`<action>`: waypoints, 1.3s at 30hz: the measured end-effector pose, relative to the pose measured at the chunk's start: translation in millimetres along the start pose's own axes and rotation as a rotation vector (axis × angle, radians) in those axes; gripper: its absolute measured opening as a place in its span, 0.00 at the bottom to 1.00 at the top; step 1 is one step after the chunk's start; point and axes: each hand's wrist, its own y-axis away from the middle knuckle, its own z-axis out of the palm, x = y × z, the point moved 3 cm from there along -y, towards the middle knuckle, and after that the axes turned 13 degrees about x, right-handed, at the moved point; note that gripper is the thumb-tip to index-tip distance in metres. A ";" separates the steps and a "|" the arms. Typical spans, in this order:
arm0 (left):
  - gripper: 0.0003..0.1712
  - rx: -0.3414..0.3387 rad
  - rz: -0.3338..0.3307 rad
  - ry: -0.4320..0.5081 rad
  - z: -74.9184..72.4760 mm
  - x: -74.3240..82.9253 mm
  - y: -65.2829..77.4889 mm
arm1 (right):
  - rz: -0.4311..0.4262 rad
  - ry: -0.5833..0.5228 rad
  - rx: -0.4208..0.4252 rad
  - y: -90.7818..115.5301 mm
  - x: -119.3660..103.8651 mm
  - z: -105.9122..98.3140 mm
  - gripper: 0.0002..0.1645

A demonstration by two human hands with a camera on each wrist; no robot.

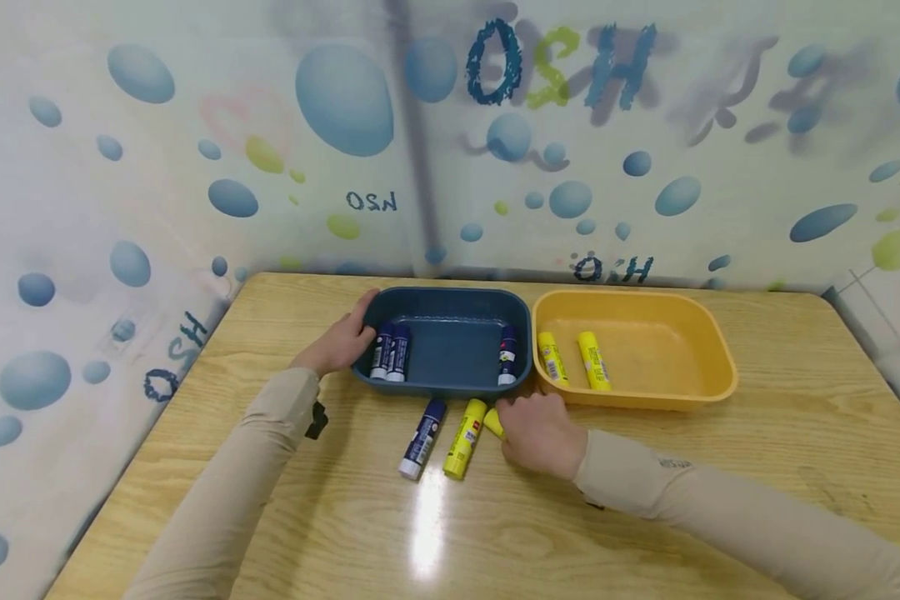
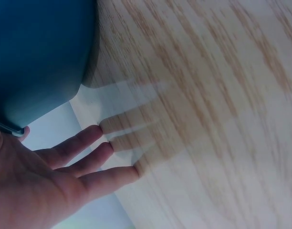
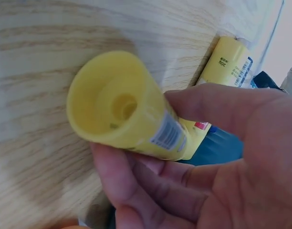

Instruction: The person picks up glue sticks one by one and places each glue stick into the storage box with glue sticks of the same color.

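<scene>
My left hand [image 1: 340, 340] holds the left end of the blue plastic bin [image 1: 450, 387], thumb at the rim. In the left wrist view several fingers of it reach outside the bin's wall, tips at the wood. My right hand [image 1: 542, 435] grips a yellow glue stick [image 3: 160, 129] between thumb and fingers, its hollow end facing the right wrist camera. Beside it on the table lie another yellow glue stick [image 1: 465, 439] and a navy glue stick [image 1: 423, 439]. Inside the blue bin, two navy glue sticks [image 1: 397, 353] lean at the left and one navy glue stick [image 1: 507, 355] at the right.
A yellow-orange bin [image 1: 667, 401] stands against the blue bin's right side, with two yellow glue sticks [image 1: 594, 361] in it. Both bins sit towards the back of the wooden table [image 1: 330, 517]. Behind rises a wall [image 1: 435, 225] patterned with bubbles.
</scene>
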 end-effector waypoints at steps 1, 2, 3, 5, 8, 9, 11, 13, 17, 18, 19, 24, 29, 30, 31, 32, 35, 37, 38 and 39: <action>0.36 -0.001 0.000 0.001 0.1 -0.1 0.0 | -0.001 -0.002 -0.005 0.5 0.2 0.3 0.14; 0.36 -0.001 0.000 0.002 0.1 0.0 0.1 | 0.000 -0.008 -0.011 1.1 0.5 0.4 0.14; 0.36 0.000 -0.001 0.003 0.0 0.1 0.2 | 0.000 -0.010 -0.017 1.7 0.7 0.4 0.14; 0.36 0.000 -0.001 0.001 0.0 0.1 0.1 | 0.003 -0.026 -0.025 2.8 1.2 0.3 0.14; 0.36 0.002 -0.001 0.000 0.0 0.1 0.0 | 0.003 -0.054 -0.027 5.3 1.3 -1.5 0.14; 0.36 0.001 -0.002 0.001 0.1 0.1 -0.1 | 0.000 -0.061 -0.024 6.2 1.3 -2.2 0.14; 0.36 -0.002 -0.004 0.002 0.2 0.6 -0.1 | -0.005 -0.076 -0.019 8.6 1.3 -3.9 0.13; 0.36 -0.003 -0.008 0.005 0.0 1.3 0.2 | -0.013 -0.086 -0.015 11.4 1.3 -6.0 0.14; 0.37 -0.008 -0.011 0.008 -0.7 3.1 1.4 | -0.018 -0.101 -0.002 16.4 3.4 -9.6 0.14; 0.37 -0.007 -0.011 0.010 -0.9 3.7 1.6 | -0.015 -0.107 -0.001 17.4 4.4 -10.6 0.14; 0.36 -0.007 -0.009 0.011 -1.1 4.3 1.8 | -0.008 -0.110 -0.003 18.4 5.6 -11.9 0.14; 0.36 -0.007 -0.002 0.014 -1.6 6.4 3.1 | 0.027 -0.112 -0.027 22.7 11.2 -18.7 0.15; 0.36 -0.012 -0.005 0.009 -2.3 4.9 2.6 | 0.012 -0.111 -0.006 28.3 15.0 -29.0 0.17; 0.36 -0.011 -0.002 0.009 -2.1 4.6 2.3 | 0.001 -0.109 0.006 29.7 16.1 -31.3 0.17; 0.36 -0.008 0.000 0.007 -1.9 4.2 1.9 | -0.009 -0.098 0.019 30.7 17.1 -33.7 0.18; 0.36 -0.006 0.003 0.007 -1.6 3.7 1.6 | -0.015 -0.089 0.029 31.6 18.2 -36.4 0.18; 0.36 0.001 0.009 0.006 -1.2 2.6 0.9 | -0.023 -0.075 0.042 33.2 22.4 -44.4 0.19; 0.36 0.003 0.009 0.008 -1.1 2.3 0.8 | -0.015 -0.074 0.040 33.4 25.3 -50.1 0.18; 0.36 0.002 0.009 0.008 -1.1 2.1 0.9 | -0.009 -0.075 0.037 33.6 27.0 -52.9 0.18; 0.36 0.001 0.009 0.007 -1.1 2.1 1.0 | -0.005 -0.071 0.033 33.7 28.8 -55.5 0.18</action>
